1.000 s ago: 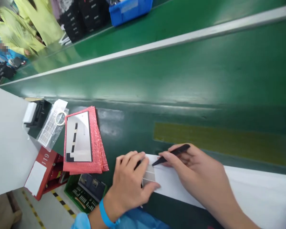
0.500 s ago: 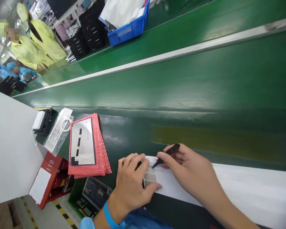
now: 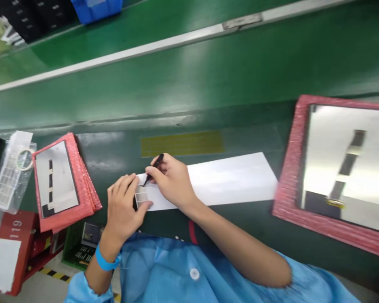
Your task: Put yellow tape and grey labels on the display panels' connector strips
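Observation:
A long white sheet (image 3: 230,176) lies on the green bench, with several small grey sticker-like pieces (image 3: 142,197) at its left end. My left hand (image 3: 123,206) grips that end, fingers at the far edge and thumb at the near edge. Something dark shows under its palm, mostly hidden. Black pointed tweezers (image 3: 158,161) are pinched in my right hand (image 3: 173,179). Their tip meets the far edge of the grey pieces, beside my left fingertips.
Left, a display panel (image 3: 58,176) lies on red bubble bags (image 3: 86,198), near a plastic-bagged sticker sheet (image 3: 9,176) and a tape ring (image 3: 25,159). Another panel (image 3: 322,168) on red wrap (image 3: 287,185) lies right. A blue bin (image 3: 97,9) stands beyond the metal rail (image 3: 183,38).
The view has swung right and down, bringing the right-hand panel and the sheet's far end into sight. Both hands keep their hold, with the tweezer tip still at the grey pieces.

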`<state>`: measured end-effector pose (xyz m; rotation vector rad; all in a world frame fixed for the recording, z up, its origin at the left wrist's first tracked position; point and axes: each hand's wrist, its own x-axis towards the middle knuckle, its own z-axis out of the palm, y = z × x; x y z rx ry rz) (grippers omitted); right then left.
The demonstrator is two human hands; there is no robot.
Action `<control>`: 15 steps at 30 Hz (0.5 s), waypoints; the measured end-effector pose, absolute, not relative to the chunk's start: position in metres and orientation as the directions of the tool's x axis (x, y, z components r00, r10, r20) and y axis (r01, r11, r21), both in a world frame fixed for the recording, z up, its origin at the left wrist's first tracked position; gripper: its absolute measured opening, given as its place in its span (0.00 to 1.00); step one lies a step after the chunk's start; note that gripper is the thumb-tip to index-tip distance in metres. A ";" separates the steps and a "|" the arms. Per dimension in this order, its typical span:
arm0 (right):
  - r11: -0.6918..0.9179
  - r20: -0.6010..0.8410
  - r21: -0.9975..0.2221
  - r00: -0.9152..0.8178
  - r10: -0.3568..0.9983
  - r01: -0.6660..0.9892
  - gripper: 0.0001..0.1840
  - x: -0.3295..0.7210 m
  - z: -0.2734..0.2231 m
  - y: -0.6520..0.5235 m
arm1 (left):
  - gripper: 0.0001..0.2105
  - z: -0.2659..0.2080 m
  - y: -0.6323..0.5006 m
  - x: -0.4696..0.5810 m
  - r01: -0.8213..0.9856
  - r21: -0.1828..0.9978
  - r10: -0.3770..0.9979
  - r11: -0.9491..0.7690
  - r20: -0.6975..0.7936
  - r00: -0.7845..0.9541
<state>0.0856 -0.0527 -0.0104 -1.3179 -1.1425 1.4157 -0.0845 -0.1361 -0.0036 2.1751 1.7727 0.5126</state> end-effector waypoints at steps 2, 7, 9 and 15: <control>-0.212 -0.211 -0.977 -0.061 0.976 -0.011 0.10 0.086 -0.010 -0.052 | 0.34 -0.004 -0.134 -0.085 0.888 0.401 0.974 -0.226 0.111 0.198; -0.239 -0.236 -0.968 -0.041 0.971 -0.078 0.11 0.088 -0.007 -0.054 | 0.33 -0.001 -0.133 -0.082 0.899 0.372 0.973 -0.231 0.110 0.205; -0.242 -0.240 -0.965 -0.036 0.970 -0.096 0.11 0.088 -0.006 -0.054 | 0.32 -0.001 -0.133 -0.082 0.901 0.370 0.973 -0.228 0.107 0.202; -0.204 -0.198 -0.967 -0.052 0.979 -0.152 0.10 0.089 -0.004 -0.058 | 0.31 0.002 -0.131 -0.082 0.894 0.387 0.974 -0.226 0.089 0.208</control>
